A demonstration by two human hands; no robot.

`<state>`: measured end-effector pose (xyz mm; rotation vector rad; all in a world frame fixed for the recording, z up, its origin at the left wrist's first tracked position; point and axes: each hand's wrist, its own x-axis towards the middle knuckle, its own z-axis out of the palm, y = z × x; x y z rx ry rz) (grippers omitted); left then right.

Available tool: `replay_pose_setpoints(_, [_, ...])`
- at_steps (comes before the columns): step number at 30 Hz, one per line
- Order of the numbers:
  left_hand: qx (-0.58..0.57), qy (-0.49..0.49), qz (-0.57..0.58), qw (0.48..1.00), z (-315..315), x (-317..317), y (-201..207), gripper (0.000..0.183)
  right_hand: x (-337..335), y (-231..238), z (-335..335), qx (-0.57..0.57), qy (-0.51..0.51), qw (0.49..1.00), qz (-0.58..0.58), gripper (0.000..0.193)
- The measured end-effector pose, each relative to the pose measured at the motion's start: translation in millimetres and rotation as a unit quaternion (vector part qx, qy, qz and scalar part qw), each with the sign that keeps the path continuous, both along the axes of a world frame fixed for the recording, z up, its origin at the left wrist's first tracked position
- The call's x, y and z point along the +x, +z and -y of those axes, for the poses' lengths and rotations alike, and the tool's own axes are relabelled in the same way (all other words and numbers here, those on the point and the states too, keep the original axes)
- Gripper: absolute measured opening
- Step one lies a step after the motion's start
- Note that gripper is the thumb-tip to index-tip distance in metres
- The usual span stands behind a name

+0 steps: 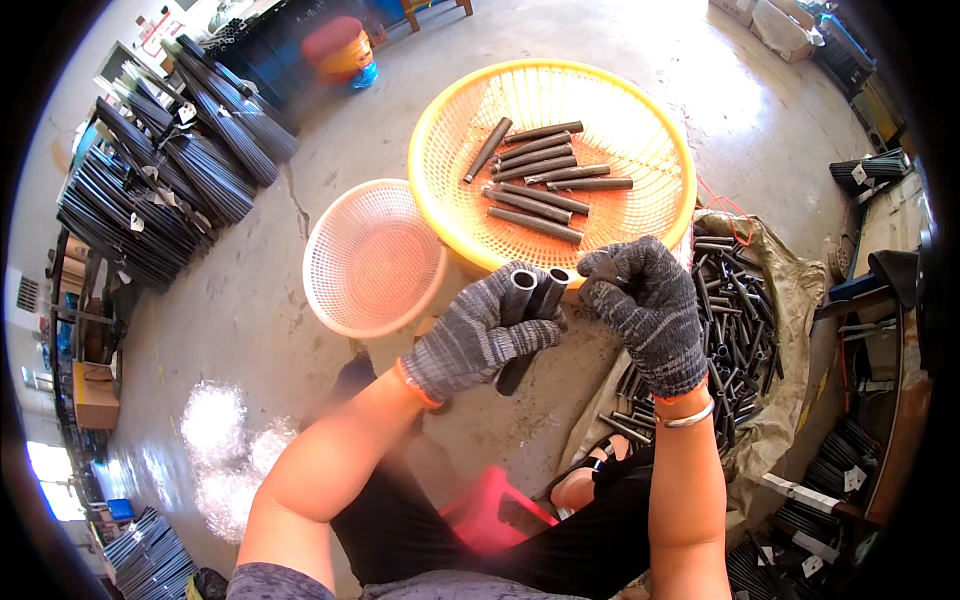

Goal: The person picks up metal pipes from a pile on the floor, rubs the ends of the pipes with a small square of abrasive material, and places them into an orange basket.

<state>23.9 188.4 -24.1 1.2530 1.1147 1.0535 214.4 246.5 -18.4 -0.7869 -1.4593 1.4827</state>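
Working on two dark tubes point(547, 298) seems in hand, the left grip point(475, 335) clasping them, the right grip point(650, 305) curled, contents unclear, the yellow basket point(450, 130) at 12 o'clock; steadiness is called for.

Tubes point(534, 150) in basket point(625, 120), tube pile point(735, 325) to right

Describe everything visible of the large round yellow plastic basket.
The large round yellow plastic basket stands upright and open, with a thick rim and perforated lattice walls; its bottom looks orange. Several dark cylindrical metal-looking tubes lie inside. A smaller round pink plastic basket sits at its left; whether their rims touch is unclear.
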Motion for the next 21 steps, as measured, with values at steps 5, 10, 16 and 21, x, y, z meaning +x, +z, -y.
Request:
replay_pose_setpoints(5, [-0.1, -0.018, 0.014, 0.995, 2, 1, 17, 0.033, 2, 1, 5, 0.043, 0.027, 0.999, -0.021, 0.016])
replay_pose_setpoints(10, [0.007, -0.015, -0.085, 0.996, 2, 6, 9, 0.032, 8, 2, 11, 0.105, -0.019, 0.99, 0.092, 0.013])
replay_pose_setpoints(16, [0.116, -0.022, -0.193, 0.974, 2, 14, 5, 0.034, 17, -8, 18, 0.143, -0.067, 0.983, 0.092, 0.018])
replay_pose_setpoints(21, [0.154, -0.022, -0.242, 0.958, 1, 25, 4, 0.035, 20, -7, 21, 0.148, -0.083, 0.98, 0.106, 0.02])
